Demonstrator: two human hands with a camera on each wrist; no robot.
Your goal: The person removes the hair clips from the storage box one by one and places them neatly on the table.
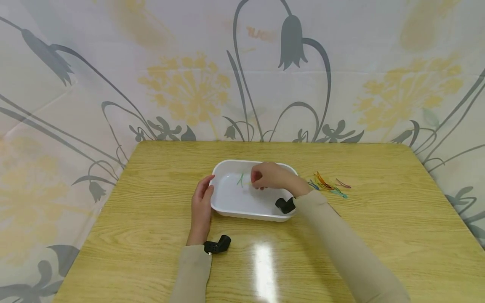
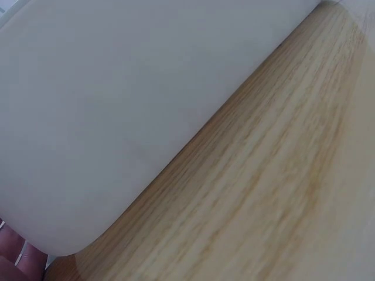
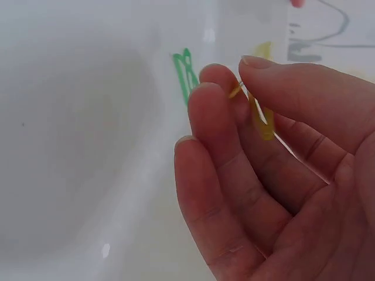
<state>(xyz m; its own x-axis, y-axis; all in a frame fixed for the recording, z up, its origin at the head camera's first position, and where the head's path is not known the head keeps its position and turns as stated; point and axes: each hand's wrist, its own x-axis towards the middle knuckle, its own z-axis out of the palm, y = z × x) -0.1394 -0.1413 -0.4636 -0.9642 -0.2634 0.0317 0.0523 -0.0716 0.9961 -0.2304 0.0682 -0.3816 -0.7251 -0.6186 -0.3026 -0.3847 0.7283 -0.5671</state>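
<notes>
A white rectangular tray (image 1: 242, 215) stands on the wooden table, its outer wall filling much of the left wrist view. My left hand (image 1: 201, 202) holds the tray's left side, thumb and fingers at the rim. Over the inside of the tray, my right hand (image 1: 270, 176) pinches a small yellow hair clip (image 3: 266, 126) between thumb and fingertips. A green hair clip (image 1: 240, 180) lies on the tray floor, just left of the right hand. In the right wrist view that green clip (image 3: 181, 76) is partly hidden behind the fingers.
Several thin coloured clips (image 1: 326, 183), orange, yellow, blue, teal and others, lie in a loose pile right of the tray. The wooden table (image 1: 151, 219) reaches back to a flower-patterned sheet (image 1: 265, 105). My right forearm crosses over the tray's right side.
</notes>
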